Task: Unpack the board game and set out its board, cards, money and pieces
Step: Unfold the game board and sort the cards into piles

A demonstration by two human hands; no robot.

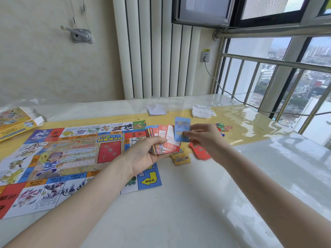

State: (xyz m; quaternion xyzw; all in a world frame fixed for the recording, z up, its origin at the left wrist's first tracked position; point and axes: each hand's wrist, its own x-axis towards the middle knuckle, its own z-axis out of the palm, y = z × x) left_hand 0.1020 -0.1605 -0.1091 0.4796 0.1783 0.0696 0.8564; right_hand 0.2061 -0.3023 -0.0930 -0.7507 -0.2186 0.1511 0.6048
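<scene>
The colourful paper game board (68, 158) lies unfolded on the left half of the table. My left hand (145, 154) grips a fanned stack of cards (164, 140) above the board's right edge. My right hand (206, 138) pinches a single blue card (182, 128) upright, just right of the stack. Below the hands, a small pile of red cards (200, 152) and a pile of yellow cards (180, 159) lie on the table. Small coloured game pieces (223, 127) sit in a heap beyond my right hand.
The yellow game box (14, 122) lies open at the far left. A clear plastic wrapper with folded paper (157, 110) and a crumpled white cloth (203, 111) sit at the back. A window railing (268, 83) runs along the table's right side, with a cable (232, 97) trailing over it.
</scene>
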